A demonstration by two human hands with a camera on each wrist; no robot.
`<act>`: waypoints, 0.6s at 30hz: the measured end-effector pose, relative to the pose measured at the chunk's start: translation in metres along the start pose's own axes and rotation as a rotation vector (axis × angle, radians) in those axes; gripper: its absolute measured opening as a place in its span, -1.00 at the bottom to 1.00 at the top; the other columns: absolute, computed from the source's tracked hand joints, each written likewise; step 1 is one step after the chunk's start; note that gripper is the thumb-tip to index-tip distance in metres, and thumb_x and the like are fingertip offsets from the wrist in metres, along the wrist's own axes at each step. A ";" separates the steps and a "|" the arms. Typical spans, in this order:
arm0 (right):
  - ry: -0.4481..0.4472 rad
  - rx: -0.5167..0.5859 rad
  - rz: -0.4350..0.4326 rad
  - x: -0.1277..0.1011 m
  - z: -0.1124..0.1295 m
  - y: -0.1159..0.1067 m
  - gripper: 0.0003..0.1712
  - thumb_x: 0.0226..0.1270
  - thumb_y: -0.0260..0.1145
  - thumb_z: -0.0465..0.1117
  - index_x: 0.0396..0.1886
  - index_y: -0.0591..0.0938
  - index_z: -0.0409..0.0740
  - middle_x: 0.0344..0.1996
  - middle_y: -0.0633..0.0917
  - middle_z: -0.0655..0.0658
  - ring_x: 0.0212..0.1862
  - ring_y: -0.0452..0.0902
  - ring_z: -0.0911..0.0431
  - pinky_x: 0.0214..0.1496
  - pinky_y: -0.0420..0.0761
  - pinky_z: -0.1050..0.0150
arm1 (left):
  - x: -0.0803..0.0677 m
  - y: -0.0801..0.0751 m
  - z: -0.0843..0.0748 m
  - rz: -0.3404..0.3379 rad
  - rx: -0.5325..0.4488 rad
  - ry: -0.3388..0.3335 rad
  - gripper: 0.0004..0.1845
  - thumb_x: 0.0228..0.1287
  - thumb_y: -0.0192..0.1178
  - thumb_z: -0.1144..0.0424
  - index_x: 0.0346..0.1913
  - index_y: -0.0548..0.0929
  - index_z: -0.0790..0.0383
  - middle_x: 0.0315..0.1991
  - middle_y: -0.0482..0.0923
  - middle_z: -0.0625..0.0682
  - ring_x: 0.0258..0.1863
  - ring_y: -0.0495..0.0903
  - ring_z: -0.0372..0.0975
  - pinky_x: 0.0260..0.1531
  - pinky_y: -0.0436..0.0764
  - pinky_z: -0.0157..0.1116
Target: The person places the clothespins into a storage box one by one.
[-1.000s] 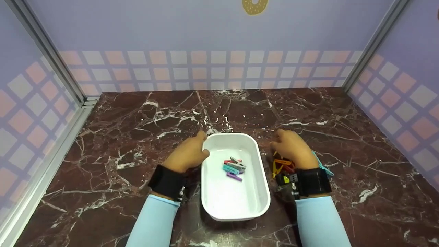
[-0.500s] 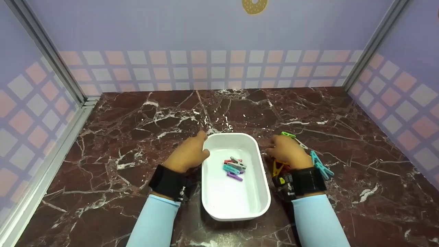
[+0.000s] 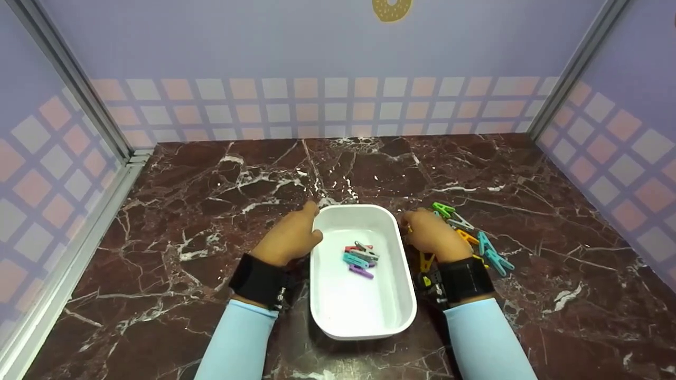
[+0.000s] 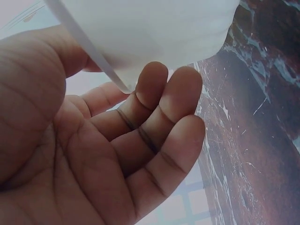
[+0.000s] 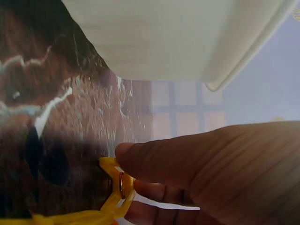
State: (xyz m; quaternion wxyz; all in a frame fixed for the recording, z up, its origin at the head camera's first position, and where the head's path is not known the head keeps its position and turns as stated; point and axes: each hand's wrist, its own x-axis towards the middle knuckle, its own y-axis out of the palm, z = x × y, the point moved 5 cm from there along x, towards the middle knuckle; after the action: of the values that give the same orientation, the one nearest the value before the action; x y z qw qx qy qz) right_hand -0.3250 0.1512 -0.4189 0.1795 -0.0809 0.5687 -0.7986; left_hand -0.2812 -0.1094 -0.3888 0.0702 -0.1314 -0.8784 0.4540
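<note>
A white tub [image 3: 359, 311] stands between my hands, with several red, grey, teal and purple clothespins [image 3: 356, 260] on its floor. My left hand [image 3: 288, 237] holds the tub's left rim, thumb over the edge and curled fingers against the outer wall. In the right wrist view, my right hand [image 3: 433, 232] pinches a yellow clothespin [image 5: 128, 190] between thumb and fingers, just outside the tub's right wall. Beneath and beside this hand lies a loose pile: a green clothespin [image 3: 443, 209], an orange one [image 3: 467, 237], teal ones [image 3: 495, 254] and a yellow one [image 3: 426, 262], partly hidden by the hand and wrist.
The dark marbled tabletop [image 3: 211, 211] runs back to a lilac wall [image 3: 237, 47] with pink and white squares. Side panels close it off left and right. Another yellow piece [image 5: 75, 218] shows at the bottom of the right wrist view.
My right hand has moved left toward the tub, uncovering the green, grey, orange and teal clothespins on its right. The left hand and the tub have stayed put.
</note>
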 end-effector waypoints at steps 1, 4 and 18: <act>-0.012 -0.004 -0.001 0.001 0.001 0.001 -0.69 0.20 0.33 -0.33 -0.03 0.66 -0.23 -0.16 0.66 -0.23 -0.07 0.52 -0.15 -0.02 0.52 -0.05 | 0.000 0.000 0.000 -0.004 0.004 0.003 -0.53 0.24 0.09 0.35 0.21 0.36 0.41 -0.09 0.63 0.32 -0.11 0.63 0.08 -0.05 0.56 0.01; -0.038 -0.015 -0.007 0.002 0.005 0.001 -0.69 0.26 0.31 -0.30 0.01 0.66 -0.21 -0.12 0.68 -0.22 0.00 0.53 -0.17 0.06 0.51 -0.06 | 0.000 0.000 0.000 -0.008 0.009 0.006 -0.53 0.23 0.10 0.35 0.20 0.37 0.41 -0.10 0.63 0.32 -0.11 0.63 0.08 -0.04 0.56 0.01; 0.027 -0.007 -0.016 0.002 -0.006 -0.001 -0.57 0.19 0.35 -0.15 -0.06 0.57 -0.38 -0.26 0.60 -0.28 -0.13 0.51 -0.20 0.00 0.50 -0.11 | 0.001 0.001 0.001 0.016 0.002 -0.023 -0.50 0.27 0.09 0.34 0.27 0.35 0.40 -0.05 0.63 0.30 -0.07 0.62 0.06 -0.01 0.55 -0.01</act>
State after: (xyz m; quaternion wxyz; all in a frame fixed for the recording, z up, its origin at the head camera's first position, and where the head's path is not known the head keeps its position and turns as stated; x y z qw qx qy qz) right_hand -0.3289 0.1558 -0.4198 0.1653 -0.0751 0.5732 -0.7991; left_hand -0.2818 -0.1091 -0.3900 0.0565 -0.1329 -0.8778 0.4567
